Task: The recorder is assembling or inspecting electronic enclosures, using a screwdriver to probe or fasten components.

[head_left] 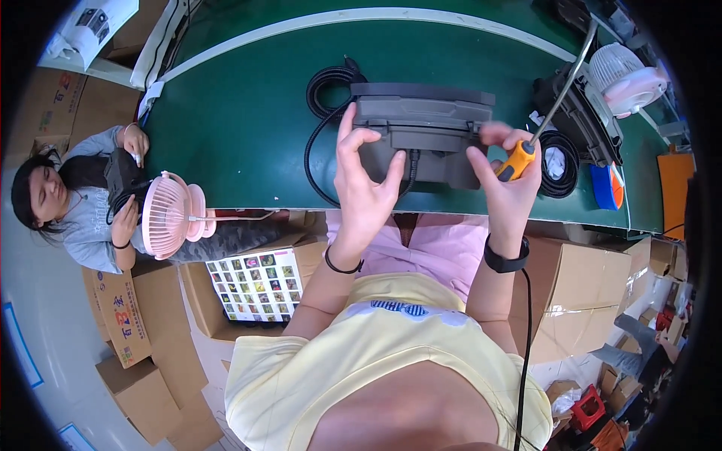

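Note:
A dark grey plastic case (425, 113) with a lid and side latches stands on the green table in front of me. My left hand (366, 177) grips its left side, with the thumb on the near face and fingers toward the lid edge. A black cable (413, 167) comes out of the case's near face, loops left and ends in a coil behind the case. In my right hand (508, 177) is a screwdriver (518, 159) with a yellow handle, its long shaft pointing up and right. Thumb and fingertips of that hand are at the case's right latch, the fingers partly blurred.
A second dark case (579, 113), a coiled black cable (560, 177), a white fan (628, 79) and a blue-orange tape roll (605, 186) sit at the right. At the left are a pink fan (169, 216) and a seated co-worker (98, 203) handling a dark object. Cardboard boxes (575, 293) flank me.

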Demonstrator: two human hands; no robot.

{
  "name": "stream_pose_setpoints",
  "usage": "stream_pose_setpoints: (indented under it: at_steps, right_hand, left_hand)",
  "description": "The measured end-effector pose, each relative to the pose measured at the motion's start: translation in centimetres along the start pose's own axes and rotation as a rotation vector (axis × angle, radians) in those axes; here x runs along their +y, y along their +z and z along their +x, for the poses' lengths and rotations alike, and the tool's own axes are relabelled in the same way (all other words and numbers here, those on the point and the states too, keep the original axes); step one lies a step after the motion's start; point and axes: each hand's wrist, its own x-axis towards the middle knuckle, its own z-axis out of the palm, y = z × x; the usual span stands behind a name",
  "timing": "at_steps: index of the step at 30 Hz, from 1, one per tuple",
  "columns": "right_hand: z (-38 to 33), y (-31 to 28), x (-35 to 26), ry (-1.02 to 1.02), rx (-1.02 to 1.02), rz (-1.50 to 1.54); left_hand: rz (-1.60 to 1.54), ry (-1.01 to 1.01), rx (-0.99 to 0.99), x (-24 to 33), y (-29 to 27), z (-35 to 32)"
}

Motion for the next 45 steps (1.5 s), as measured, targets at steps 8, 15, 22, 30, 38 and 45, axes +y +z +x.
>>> stream_pose_setpoints:
  at_steps: [8,15,22,30,38,45]
  right_hand:
    - [0.8,-0.5,1.2,-0.256,0.0,-0.456]
    - [1.6,0.4,0.5,-0.486,0.016,-0.932]
    - [1.1,0.7,1.1,-0.507,0.046,-1.049]
    - [2.3,0.2,5.0,-0.684,0.196,-0.583]
    - [6.6,-0.1,7.0,-0.706,0.094,-0.472]
    - [6.5,0.5,5.8,-0.655,0.064,-0.581]
  left_hand:
    - [0.154,-0.011,-0.005,1.0,1.2,1.6]
    - [0.325,0.014,-0.08,1.0,1.5,4.8]
    - [0.226,0.398,-0.182,-1.4,1.0,7.6]
    - [-0.181,0.451,0.103,-4.3,2.9,6.7]
    - [0.331,0.476,0.101,-2.4,1.7,6.1]
    - [0.386,0.619,-0.164,-3.7,-1.4,5.5]
